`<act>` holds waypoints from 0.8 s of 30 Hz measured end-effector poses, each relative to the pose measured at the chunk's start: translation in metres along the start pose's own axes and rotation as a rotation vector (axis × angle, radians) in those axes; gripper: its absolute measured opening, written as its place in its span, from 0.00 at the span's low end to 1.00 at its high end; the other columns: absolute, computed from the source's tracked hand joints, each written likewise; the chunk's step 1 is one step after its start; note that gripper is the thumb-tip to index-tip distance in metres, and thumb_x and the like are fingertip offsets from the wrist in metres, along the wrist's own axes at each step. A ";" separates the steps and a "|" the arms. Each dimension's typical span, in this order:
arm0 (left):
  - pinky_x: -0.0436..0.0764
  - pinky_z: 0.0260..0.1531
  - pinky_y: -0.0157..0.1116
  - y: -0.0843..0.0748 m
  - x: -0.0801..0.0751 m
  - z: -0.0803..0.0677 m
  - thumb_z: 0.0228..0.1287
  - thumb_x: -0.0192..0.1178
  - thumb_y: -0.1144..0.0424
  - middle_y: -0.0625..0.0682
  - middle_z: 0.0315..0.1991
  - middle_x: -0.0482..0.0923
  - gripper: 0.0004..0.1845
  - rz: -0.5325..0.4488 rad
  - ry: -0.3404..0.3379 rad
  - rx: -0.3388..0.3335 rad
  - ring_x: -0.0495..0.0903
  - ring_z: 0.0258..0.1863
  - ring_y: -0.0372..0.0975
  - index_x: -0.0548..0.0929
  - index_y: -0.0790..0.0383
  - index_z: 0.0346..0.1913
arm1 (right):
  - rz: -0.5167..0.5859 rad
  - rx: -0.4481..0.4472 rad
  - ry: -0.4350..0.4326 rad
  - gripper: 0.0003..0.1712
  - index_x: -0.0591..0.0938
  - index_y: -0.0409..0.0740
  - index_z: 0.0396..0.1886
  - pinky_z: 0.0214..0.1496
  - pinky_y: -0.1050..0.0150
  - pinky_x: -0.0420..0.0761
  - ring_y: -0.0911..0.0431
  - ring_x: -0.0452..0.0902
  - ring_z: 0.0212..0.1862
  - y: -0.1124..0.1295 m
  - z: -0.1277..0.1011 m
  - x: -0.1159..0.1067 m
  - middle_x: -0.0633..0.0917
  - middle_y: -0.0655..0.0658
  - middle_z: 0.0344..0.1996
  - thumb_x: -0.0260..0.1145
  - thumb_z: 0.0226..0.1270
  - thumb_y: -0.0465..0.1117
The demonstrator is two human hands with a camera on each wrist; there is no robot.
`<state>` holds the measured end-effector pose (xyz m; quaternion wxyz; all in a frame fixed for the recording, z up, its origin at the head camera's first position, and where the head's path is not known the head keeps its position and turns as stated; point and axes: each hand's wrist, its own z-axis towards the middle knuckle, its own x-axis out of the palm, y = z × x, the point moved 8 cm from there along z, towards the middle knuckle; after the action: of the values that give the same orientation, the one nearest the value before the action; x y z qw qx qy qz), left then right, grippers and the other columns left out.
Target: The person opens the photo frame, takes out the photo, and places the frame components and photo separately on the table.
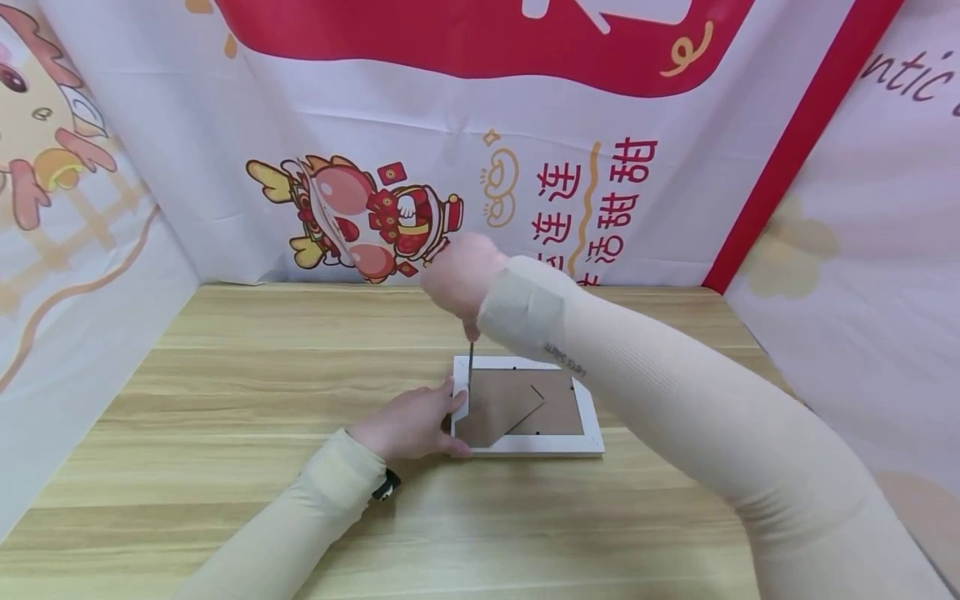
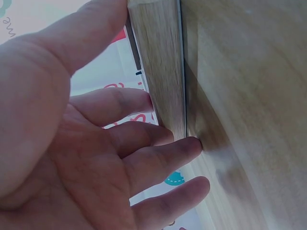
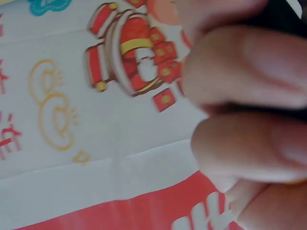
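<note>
The right forearm in its beige ribbed sleeve [image 1: 720, 433] fills the near foreground of the head view, reaching up and across to the right hand [image 1: 461, 275], which hangs above the table with its fingers curled tight round the top of a thin dark metal tool, probably a screwdriver [image 1: 471, 362]. The shaft stands nearly upright, its tip meeting the upper left corner of the white rectangular picture frame [image 1: 525, 404] directly below the fist. The frame lies face down on the pale wood-grain table [image 1: 225, 400], long axis running left to right, its brown cardboard backing [image 1: 555, 400] showing, with a brown stand flap [image 1: 495, 412] folded at an angle across it. The left hand [image 1: 412, 421] is the nearer to the frame: its fingers are fairly straight and spread, pressing against the frame's left edge; the wrist view shows fingertips [image 2: 192, 146] touching a pale edge. Behind stands a printed white and red cartoon backdrop [image 1: 360, 217].
</note>
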<state>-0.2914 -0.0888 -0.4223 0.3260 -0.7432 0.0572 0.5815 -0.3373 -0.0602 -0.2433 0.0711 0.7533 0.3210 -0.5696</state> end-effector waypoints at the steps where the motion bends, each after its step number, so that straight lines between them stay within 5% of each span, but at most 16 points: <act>1: 0.80 0.46 0.42 0.000 0.000 0.000 0.54 0.73 0.45 0.72 0.63 0.71 0.49 0.002 0.003 0.004 0.81 0.42 0.46 0.66 0.73 0.70 | -0.120 -0.045 -0.006 0.24 0.81 0.51 0.49 0.49 0.61 0.82 0.56 0.79 0.41 -0.002 -0.002 0.001 0.83 0.51 0.36 0.80 0.53 0.46; 2: 0.80 0.42 0.41 -0.001 0.001 0.001 0.54 0.73 0.45 0.70 0.59 0.74 0.49 -0.003 0.008 0.005 0.80 0.38 0.44 0.66 0.74 0.71 | -0.208 -0.078 -0.023 0.26 0.82 0.52 0.47 0.51 0.60 0.80 0.57 0.77 0.42 -0.005 -0.005 0.002 0.82 0.53 0.36 0.83 0.47 0.46; 5: 0.77 0.36 0.40 -0.002 0.000 0.001 0.54 0.74 0.46 0.69 0.56 0.77 0.48 -0.008 0.015 0.011 0.76 0.31 0.41 0.67 0.73 0.70 | -0.146 -0.071 -0.051 0.25 0.82 0.51 0.43 0.48 0.61 0.79 0.56 0.78 0.40 -0.023 -0.012 0.004 0.82 0.53 0.33 0.83 0.46 0.49; 11: 0.78 0.43 0.41 0.000 -0.001 0.000 0.54 0.73 0.45 0.72 0.65 0.68 0.48 0.000 0.022 -0.012 0.77 0.37 0.42 0.68 0.71 0.71 | -0.081 -0.031 -0.073 0.26 0.82 0.51 0.42 0.42 0.61 0.80 0.56 0.79 0.36 -0.045 -0.020 0.005 0.82 0.53 0.30 0.83 0.46 0.53; 17: 0.79 0.41 0.40 0.003 -0.001 0.000 0.52 0.74 0.45 0.63 0.51 0.80 0.52 -0.019 0.009 -0.033 0.77 0.35 0.41 0.64 0.75 0.71 | -0.076 -0.034 -0.046 0.23 0.83 0.51 0.37 0.39 0.63 0.79 0.58 0.80 0.33 -0.046 -0.017 0.010 0.83 0.55 0.27 0.81 0.47 0.55; 24: 0.77 0.34 0.38 0.000 -0.001 0.002 0.52 0.75 0.45 0.59 0.44 0.80 0.48 -0.001 -0.009 0.003 0.75 0.29 0.40 0.69 0.73 0.68 | -0.083 -0.062 -0.050 0.22 0.82 0.52 0.36 0.40 0.64 0.78 0.58 0.79 0.34 -0.039 -0.014 0.014 0.83 0.56 0.28 0.81 0.47 0.55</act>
<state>-0.2937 -0.0880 -0.4216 0.3276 -0.7400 0.0562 0.5848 -0.3464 -0.0170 -0.2413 0.0786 0.7223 0.3677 -0.5804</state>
